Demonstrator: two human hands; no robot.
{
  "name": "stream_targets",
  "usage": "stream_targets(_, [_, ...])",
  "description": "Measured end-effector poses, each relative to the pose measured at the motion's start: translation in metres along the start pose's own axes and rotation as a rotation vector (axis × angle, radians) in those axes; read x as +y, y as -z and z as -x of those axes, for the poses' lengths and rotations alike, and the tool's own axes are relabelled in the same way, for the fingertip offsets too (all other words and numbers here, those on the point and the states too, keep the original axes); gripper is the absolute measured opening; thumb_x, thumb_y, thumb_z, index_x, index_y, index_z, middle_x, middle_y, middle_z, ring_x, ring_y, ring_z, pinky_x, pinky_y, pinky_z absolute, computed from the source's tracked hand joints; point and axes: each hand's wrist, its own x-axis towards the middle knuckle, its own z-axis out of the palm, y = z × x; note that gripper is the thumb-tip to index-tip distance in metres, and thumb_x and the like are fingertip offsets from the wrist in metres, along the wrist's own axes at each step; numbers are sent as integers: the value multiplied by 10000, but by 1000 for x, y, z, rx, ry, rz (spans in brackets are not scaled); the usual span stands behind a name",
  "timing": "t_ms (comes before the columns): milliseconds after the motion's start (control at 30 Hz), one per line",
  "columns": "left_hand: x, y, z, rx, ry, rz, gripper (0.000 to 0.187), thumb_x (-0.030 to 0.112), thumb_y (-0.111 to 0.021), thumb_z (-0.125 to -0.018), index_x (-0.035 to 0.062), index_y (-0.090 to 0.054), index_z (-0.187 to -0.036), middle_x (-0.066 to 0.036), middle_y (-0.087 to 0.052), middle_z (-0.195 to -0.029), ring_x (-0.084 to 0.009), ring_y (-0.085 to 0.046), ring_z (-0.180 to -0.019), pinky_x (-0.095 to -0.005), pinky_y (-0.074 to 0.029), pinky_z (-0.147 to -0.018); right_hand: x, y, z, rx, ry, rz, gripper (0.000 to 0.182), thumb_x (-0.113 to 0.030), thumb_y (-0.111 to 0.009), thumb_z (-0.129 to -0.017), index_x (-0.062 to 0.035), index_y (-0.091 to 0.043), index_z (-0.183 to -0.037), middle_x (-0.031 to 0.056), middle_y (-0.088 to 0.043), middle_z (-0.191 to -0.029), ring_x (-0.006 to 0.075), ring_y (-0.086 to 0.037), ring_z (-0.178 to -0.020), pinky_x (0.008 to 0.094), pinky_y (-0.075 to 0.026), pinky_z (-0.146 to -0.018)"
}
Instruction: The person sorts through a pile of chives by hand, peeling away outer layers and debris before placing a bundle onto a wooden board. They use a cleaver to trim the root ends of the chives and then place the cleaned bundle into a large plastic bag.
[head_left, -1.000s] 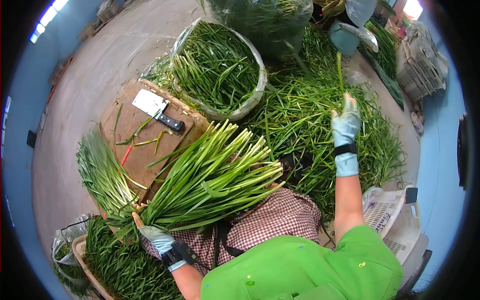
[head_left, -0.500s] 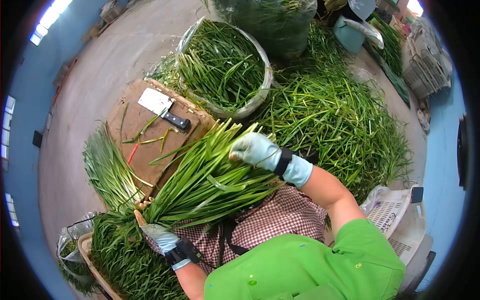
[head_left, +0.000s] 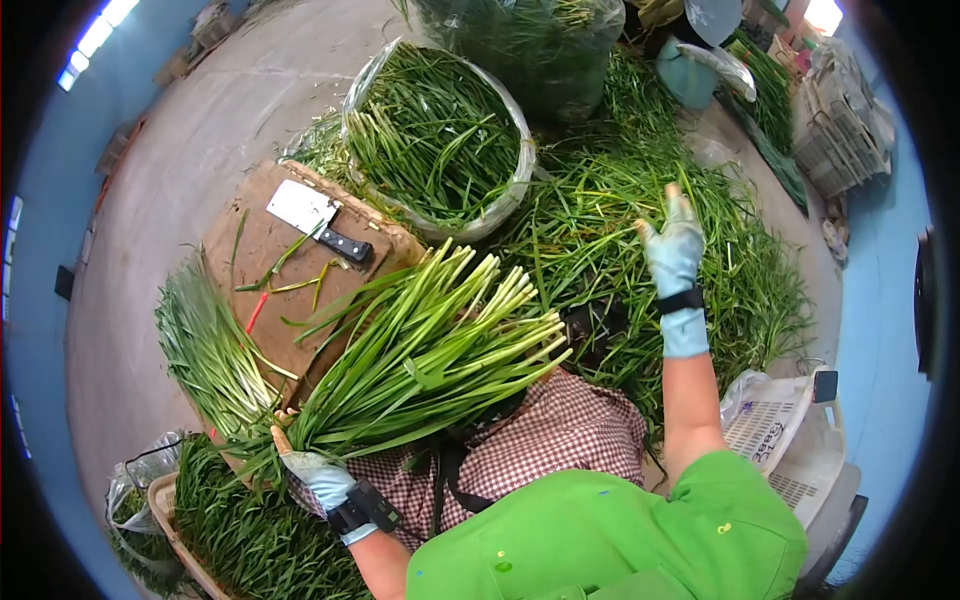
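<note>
My left hand [head_left: 322,480], in a pale blue glove, is closed around the leafy end of a bunch of garlic chives [head_left: 430,365]. The bunch rests over my checked apron [head_left: 575,430], its pale cut ends fanning toward the upper right. My right hand [head_left: 676,250], gloved too, reaches over the big heap of loose garlic chives [head_left: 745,290]. Its thumb stands apart from the stretched fingers, and nothing is in it. Another bunch of chives [head_left: 215,350] lies at the left edge of the wooden board [head_left: 290,335].
A cleaver [head_left: 300,207] and loose leaf scraps lie on the board, with a red strip [head_left: 256,312]. Behind it stands a plastic-lined container [head_left: 527,165] full of chives. A basket [head_left: 165,500] of leaves is at lower left, white crates [head_left: 765,430] at right.
My right hand has left the cut ends of the bunch and moved right and away from me, its fingers opening over the heap. My left hand keeps its hold.
</note>
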Motion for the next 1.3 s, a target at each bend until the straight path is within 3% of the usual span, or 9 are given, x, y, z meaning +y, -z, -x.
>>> stream_targets(133, [0,-6,2,-1,-70,-103,326,294,-498,-864,29,-555,-1045,-103,-593,-954,-191,-580,-810,-317,-496,-734,-55,21,41,-1088,207,-914,261,-180,-644,-742,-10,-628,-939,154,-633,-852,263,-613,-777,334,-480,-724])
stream_targets(200, [-1,-3,-1,-28,-71,-100,330,292,-493,-865,27,-554,-1053,-109,-592,-961,-193,-581,-813,-317,-496,-738,-77,7,64,-1061,618,-812,283,-255,-646,-735,-35,-643,-912,149,-635,-831,275,-613,-733,368,-476,-680])
stream_targets(333, [7,-23,18,27,-200,-241,337,280,-474,-872,13,-550,-1063,-114,-591,-974,-193,-581,-830,-312,-489,-764,-103,0,59,-1219,316,-1069,202,-202,-634,-733,-71,-656,-885,150,-618,-761,283,-601,-704,355,-467,-632])
stream_targets(467, [8,-40,28,78,-269,-237,357,279,-462,-875,-8,-552,-1066,-118,-592,-966,-194,-583,-828,-320,-487,-768,-109,10,34,-816,560,-892,125,-157,-596,-755,-51,-631,-811,130,-603,-731,247,-585,-650,332,-472,-591])
stream_targets(600, [10,-14,8,19,-48,-190,342,318,-479,-860,13,-570,-984,-115,-594,-951,-205,-580,-822,-324,-484,-758,-48,10,-10,-383,-200,-1266,152,-43,-596,-734,-36,-593,-886,83,-612,-809,204,-588,-712,308,-476,-650])
stream_targets(733, [1,3,-5,-8,-25,-129,314,328,-489,-852,35,-561,-937,-107,-595,-906,-204,-577,-778,-327,-488,-728,16,20,-24,343,15,298,203,-107,-636,-729,-60,-598,-923,93,-624,-859,232,-593,-730,321,-472,-672])
stream_targets(900, [0,-17,10,25,-123,-243,302,328,-493,-851,42,-555,-927,-100,-592,-889,-200,-575,-771,-333,-490,-721,-68,20,52,-776,255,-838,246,-258,-607,-766,-36,-648,-670,126,-609,-631,265,-588,-570,344,-476,-560])
stream_targets(1000, [5,-25,14,25,-128,-223,297,329,-496,-850,47,-554,-921,-94,-591,-889,-199,-574,-775,-335,-490,-724,-133,10,73,-1252,319,-360,402,-418,-586,-753,-42,-644,-883,162,-631,-829,298,-602,-766,355,-468,-700])
stream_targets(1300, [5,-3,-1,-4,40,-48,284,325,-481,-863,55,-546,-921,-95,-594,-894,-210,-578,-788,-344,-494,-730,-113,-22,54,-1345,-594,-1411,248,-166,-637,-783,9,-609,-957,120,-647,-898,205,-616,-872,312,-489,-755])
